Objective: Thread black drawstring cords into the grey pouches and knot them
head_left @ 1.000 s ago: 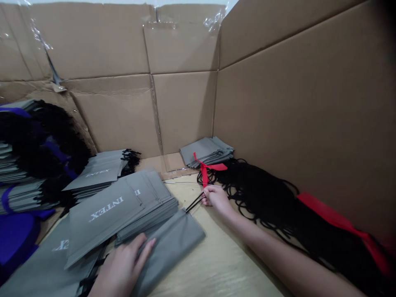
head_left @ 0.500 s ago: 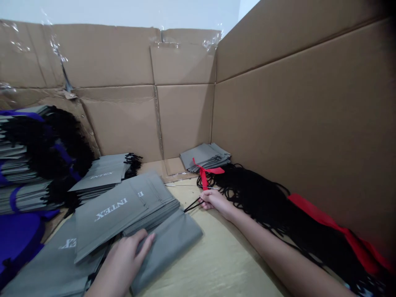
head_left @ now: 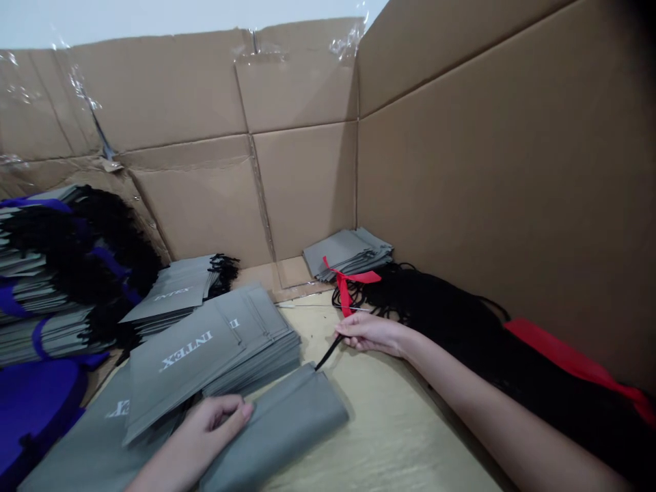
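A blank grey drawstring pouch (head_left: 287,430) lies at the front of the table, a black cord (head_left: 328,354) drawn out of its top corner. My right hand (head_left: 366,333) pinches this cord and pulls it taut, away from the pouch. A thin metal rod, perhaps a needle (head_left: 361,310), shows just above those fingers. On the pouch's left edge my left hand (head_left: 218,424) is closed, thumb against curled fingers; part of its grip is hidden. Behind it rests a pile of grey pouches (head_left: 205,342) printed INTEX.
Black cords (head_left: 451,328) with red ribbon (head_left: 568,355) run along the right cardboard wall (head_left: 502,191). More grey pouches (head_left: 343,253) sit in the back corner. At left are tied pouch bundles (head_left: 61,273), a purple ribbon roll (head_left: 41,410) and another pouch stack (head_left: 179,287).
My right hand has moved slightly right with the cord, whose strands now lie together. The pouch has shifted a little right and down. The whole view has tilted slightly.
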`<state>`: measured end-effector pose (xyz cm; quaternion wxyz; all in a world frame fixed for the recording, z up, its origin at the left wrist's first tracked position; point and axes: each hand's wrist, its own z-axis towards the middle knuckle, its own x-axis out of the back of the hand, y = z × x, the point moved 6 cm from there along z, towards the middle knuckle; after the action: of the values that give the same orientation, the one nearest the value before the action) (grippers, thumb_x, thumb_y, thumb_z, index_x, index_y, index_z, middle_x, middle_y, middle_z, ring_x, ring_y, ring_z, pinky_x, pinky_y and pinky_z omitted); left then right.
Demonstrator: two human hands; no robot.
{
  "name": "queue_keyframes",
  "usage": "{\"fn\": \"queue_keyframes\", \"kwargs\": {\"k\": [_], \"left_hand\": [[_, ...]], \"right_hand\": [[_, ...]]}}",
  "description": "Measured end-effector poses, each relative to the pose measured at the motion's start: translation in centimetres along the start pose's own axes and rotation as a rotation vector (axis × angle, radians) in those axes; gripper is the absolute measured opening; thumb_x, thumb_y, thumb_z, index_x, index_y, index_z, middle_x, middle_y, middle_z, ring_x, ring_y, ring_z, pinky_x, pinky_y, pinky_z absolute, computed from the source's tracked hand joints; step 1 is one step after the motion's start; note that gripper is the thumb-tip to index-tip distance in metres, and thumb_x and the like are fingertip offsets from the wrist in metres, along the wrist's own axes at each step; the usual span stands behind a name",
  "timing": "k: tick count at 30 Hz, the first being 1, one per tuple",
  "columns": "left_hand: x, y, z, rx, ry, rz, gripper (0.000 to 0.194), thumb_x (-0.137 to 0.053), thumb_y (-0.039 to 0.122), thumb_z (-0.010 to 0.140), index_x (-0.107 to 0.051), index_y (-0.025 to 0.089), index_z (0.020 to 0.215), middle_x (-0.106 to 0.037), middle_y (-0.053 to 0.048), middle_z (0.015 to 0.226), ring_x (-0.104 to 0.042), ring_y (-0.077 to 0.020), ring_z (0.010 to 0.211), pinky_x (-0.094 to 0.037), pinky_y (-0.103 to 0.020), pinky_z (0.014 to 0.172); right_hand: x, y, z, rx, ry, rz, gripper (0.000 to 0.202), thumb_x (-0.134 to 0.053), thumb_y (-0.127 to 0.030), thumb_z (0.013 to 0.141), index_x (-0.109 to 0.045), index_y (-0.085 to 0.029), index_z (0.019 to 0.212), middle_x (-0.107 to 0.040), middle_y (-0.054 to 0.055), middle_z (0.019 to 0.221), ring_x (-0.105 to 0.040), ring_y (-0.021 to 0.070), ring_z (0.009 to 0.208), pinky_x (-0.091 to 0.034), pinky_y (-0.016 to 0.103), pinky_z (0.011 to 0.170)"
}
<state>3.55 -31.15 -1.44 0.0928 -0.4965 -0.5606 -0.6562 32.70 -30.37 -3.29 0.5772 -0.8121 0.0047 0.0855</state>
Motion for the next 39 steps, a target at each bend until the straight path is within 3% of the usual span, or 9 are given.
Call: {"fn": "queue_keyframes", "kwargs": {"k": [7, 13, 17, 19, 21, 25, 30, 34, 39], "left_hand": [[1.3, 2.5, -1.5, -0.071, -0.059, 0.161, 0.042, -0.032, 0.050, 0.088, -0.049, 0.017, 0.068, -0.048, 0.002, 0.065, -0.045, -0.0130, 0.064, -0.034, -0.021, 0.057], [0.6, 6.4, -3.0, 0.033, 0.162, 0.618, 0.029, -0.033, 0.029, 0.089, -0.057, 0.014, 0.095, -0.059, -0.012, 0.094, -0.056, -0.0259, 0.086, -0.040, -0.035, 0.075], [-1.4, 12.5, -1.1, -0.284, 0.211, 0.467, 0.034, -0.039, 0.032, 0.088, -0.047, 0.020, 0.118, -0.053, -0.010, 0.113, -0.049, -0.0231, 0.106, -0.039, -0.033, 0.090], [-1.6, 14.0, 0.9, -0.375, 0.245, 0.380, 0.051, -0.048, 0.036, 0.084, -0.037, 0.014, 0.128, -0.047, -0.013, 0.123, -0.043, -0.0253, 0.114, -0.036, -0.035, 0.095], [-1.8, 14.1, 3.3, -0.378, 0.235, 0.316, 0.049, -0.048, 0.030, 0.082, -0.040, 0.012, 0.126, -0.051, -0.014, 0.120, -0.048, -0.0258, 0.109, -0.039, -0.035, 0.091], [-3.3, 12.6, 6.5, -0.347, 0.047, 0.026, 0.027, -0.035, 0.015, 0.082, -0.060, 0.014, 0.093, -0.064, -0.005, 0.087, -0.058, -0.0177, 0.082, -0.044, -0.026, 0.076], [-2.6, 12.4, 6.0, -0.389, 0.174, -0.137, 0.029, -0.033, 0.024, 0.088, -0.060, 0.015, 0.086, -0.062, -0.001, 0.083, -0.054, -0.0151, 0.080, -0.039, -0.022, 0.074], [-2.0, 11.9, 5.7, -0.386, 0.145, -0.060, 0.038, -0.037, 0.042, 0.088, -0.057, 0.014, 0.072, -0.053, 0.002, 0.066, -0.048, -0.0128, 0.065, -0.034, -0.021, 0.059], [-1.7, 10.3, 6.8, -0.395, 0.069, -0.182, 0.034, -0.044, 0.038, 0.086, -0.063, 0.011, 0.079, -0.061, 0.000, 0.072, -0.053, -0.0134, 0.069, -0.038, -0.020, 0.062]], "right_hand": [[0.0, -0.2, -0.1, 0.042, 0.058, 0.053, 0.012, -0.073, -0.018, 0.068, -0.063, -0.014, 0.067, -0.060, 0.000, 0.062, -0.055, 0.0046, 0.051, -0.050, 0.012, 0.052], [-0.8, -1.1, -0.5, 0.161, 0.089, 0.043, 0.017, -0.077, -0.017, 0.061, -0.060, -0.014, 0.064, -0.058, -0.001, 0.064, -0.058, 0.0069, 0.057, -0.053, 0.017, 0.063], [-2.3, -2.0, -0.9, 0.302, 0.116, -0.003, 0.024, -0.078, -0.029, 0.059, -0.059, -0.015, 0.065, -0.055, -0.003, 0.061, -0.056, 0.0070, 0.055, -0.051, 0.019, 0.059], [-2.8, -2.5, -1.3, 0.379, 0.138, -0.034, 0.028, -0.076, -0.036, 0.059, -0.059, -0.016, 0.068, -0.054, -0.003, 0.062, -0.055, 0.0081, 0.055, -0.049, 0.020, 0.057], [-2.9, -3.2, -1.8, 0.459, 0.172, -0.069, 0.032, -0.072, -0.043, 0.060, -0.059, -0.016, 0.070, -0.054, -0.002, 0.061, -0.054, 0.0089, 0.054, -0.047, 0.022, 0.055], [-2.1, -5.0, -3.1, 0.627, 0.289, -0.174, 0.031, -0.066, -0.046, 0.064, -0.057, -0.016, 0.065, -0.052, -0.003, 0.056, -0.049, 0.0100, 0.051, -0.042, 0.023, 0.052], [-1.2, -6.5, -5.3, 0.798, 0.466, -0.379, 0.016, -0.062, -0.034, 0.071, -0.063, -0.019, 0.066, -0.054, -0.002, 0.057, -0.048, 0.0129, 0.056, -0.037, 0.024, 0.055], [-1.3, -6.7, -6.0, 0.873, 0.523, -0.522, 0.012, -0.061, -0.030, 0.072, -0.065, -0.020, 0.066, -0.061, 0.000, 0.065, -0.054, 0.0158, 0.064, -0.040, 0.026, 0.063], [-0.9, -5.9, -4.9, 0.809, 0.582, -0.588, 0.021, -0.057, -0.036, 0.075, -0.068, -0.018, 0.072, -0.065, 0.002, 0.068, -0.058, 0.0160, 0.059, -0.043, 0.025, 0.056]]}}
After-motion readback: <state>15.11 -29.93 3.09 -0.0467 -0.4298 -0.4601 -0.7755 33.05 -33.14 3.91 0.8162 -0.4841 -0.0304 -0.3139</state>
